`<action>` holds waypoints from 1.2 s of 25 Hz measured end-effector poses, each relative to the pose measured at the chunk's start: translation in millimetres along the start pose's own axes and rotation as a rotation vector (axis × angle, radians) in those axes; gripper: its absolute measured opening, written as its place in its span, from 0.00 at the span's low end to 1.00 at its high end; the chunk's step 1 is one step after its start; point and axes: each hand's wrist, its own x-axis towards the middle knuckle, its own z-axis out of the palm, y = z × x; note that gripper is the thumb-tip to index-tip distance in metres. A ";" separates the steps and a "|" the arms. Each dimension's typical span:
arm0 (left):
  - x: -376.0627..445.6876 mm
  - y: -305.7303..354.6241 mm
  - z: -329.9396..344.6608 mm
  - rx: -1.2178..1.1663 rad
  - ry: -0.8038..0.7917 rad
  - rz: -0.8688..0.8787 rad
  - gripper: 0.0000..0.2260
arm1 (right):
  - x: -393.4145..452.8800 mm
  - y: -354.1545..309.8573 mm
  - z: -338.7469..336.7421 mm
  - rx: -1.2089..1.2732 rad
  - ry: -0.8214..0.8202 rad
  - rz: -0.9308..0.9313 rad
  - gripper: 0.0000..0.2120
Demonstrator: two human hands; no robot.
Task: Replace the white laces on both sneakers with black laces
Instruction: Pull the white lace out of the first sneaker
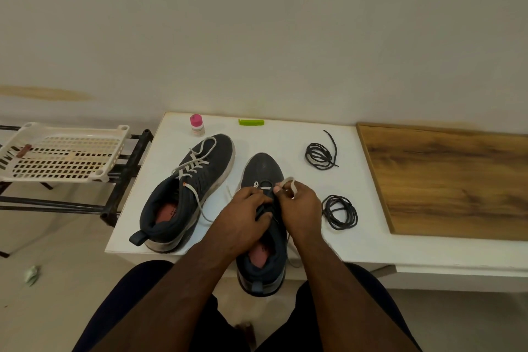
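near sneaker [264, 168] at worktop [285, 137] front edge, right hand [300, 204] fingers pinching its white lace [287, 181], left hand [243, 216] gripping the tongue area, other sneaker [197, 180] still white-laced to its left, two black lace coils [318, 156] [340, 211] on the right

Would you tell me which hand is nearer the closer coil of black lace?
Right. The right hand sits just beside the coil; the left hand lies beyond it.

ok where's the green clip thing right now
The green clip lies at the back edge of the white table, by the wall, right of the pink-capped bottle.
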 end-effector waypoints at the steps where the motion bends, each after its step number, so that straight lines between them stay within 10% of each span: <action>1: 0.3 0.1 0.0 0.004 0.002 -0.002 0.17 | 0.7 -1.8 -1.0 0.064 0.046 0.039 0.05; 4: 1.1 1.2 -0.1 0.009 0.007 -0.015 0.17 | 4.2 -2.9 -9.4 0.387 0.178 0.209 0.06; 9: -0.1 1.1 -0.9 0.001 0.003 -0.012 0.16 | 0.2 -2.4 -5.0 0.097 -0.024 0.112 0.07; 30: 1.7 -3.3 2.7 -0.009 0.025 0.016 0.15 | -1.6 -4.8 -0.2 0.125 0.038 0.018 0.05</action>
